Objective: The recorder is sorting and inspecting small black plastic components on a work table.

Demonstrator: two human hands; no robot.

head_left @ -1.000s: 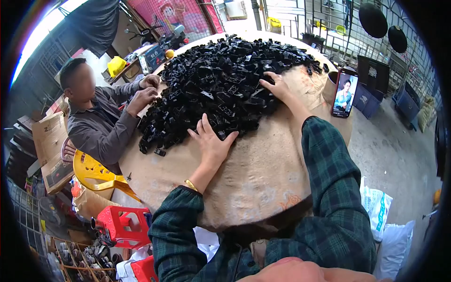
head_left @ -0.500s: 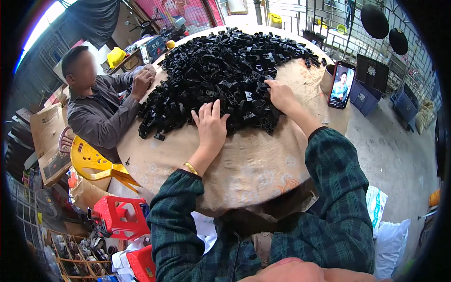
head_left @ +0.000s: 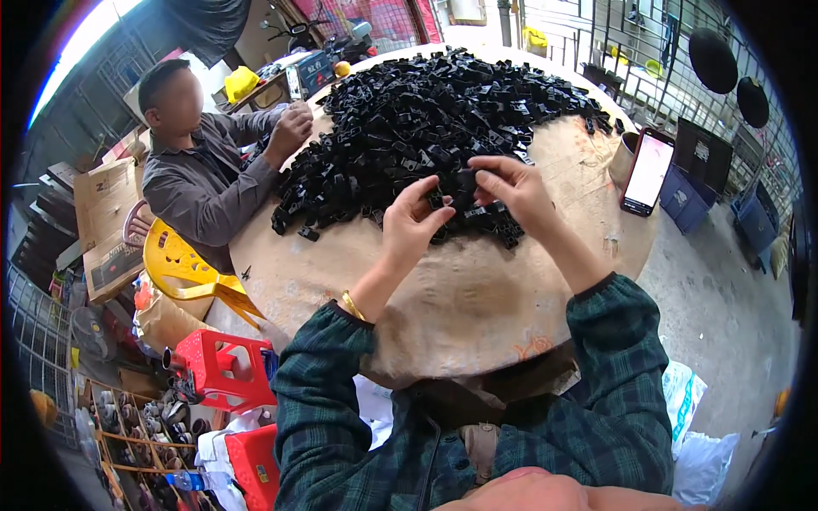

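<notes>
both hands have risen off the pile (head_left: 426,119); left hand (head_left: 411,228) and right hand (head_left: 511,189) fingers pinch one black part (head_left: 463,180).

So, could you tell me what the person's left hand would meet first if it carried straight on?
Probably the small black plastic part pinched by the right hand; depth is unclear.

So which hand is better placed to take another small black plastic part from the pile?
Probably the left hand: its fingers look freer, while the right hand pinches a small black plastic part above the pile.
</notes>
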